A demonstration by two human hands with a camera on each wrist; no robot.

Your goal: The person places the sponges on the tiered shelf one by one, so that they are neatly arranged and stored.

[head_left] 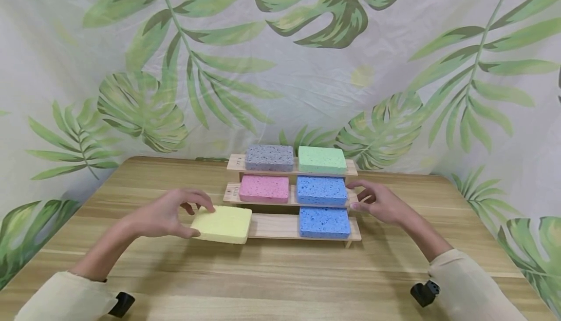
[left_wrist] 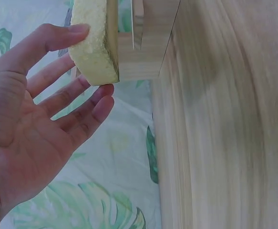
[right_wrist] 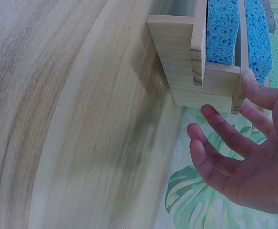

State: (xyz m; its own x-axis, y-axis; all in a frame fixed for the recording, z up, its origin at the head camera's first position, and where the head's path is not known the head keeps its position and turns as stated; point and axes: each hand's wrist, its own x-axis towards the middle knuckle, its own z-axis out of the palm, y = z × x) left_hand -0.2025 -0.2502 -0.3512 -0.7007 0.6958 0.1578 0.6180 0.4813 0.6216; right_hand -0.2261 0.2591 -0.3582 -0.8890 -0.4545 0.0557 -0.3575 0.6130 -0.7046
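My left hand (head_left: 162, 214) pinches the left end of a yellow sponge (head_left: 222, 224), thumb at the front and fingers at the back. The sponge overlaps the left end of the bottom shelf of a three-step wooden rack (head_left: 273, 226). In the left wrist view the thumb lies on the sponge's (left_wrist: 95, 43) face, and the lower fingers are loosely bent. My right hand (head_left: 379, 204) holds the right end of the middle step between thumb and index finger. Its other fingers hang loosely bent beside the rack (right_wrist: 177, 62) in the right wrist view.
On the top step sit a grey sponge (head_left: 269, 158) and a green sponge (head_left: 322, 160). The middle step bears a pink sponge (head_left: 264, 188) and a blue sponge (head_left: 321, 190). Another blue sponge (head_left: 324, 222) lies at the bottom right. A leaf-printed cloth (head_left: 307, 82) hangs behind the wooden table (head_left: 280, 282).
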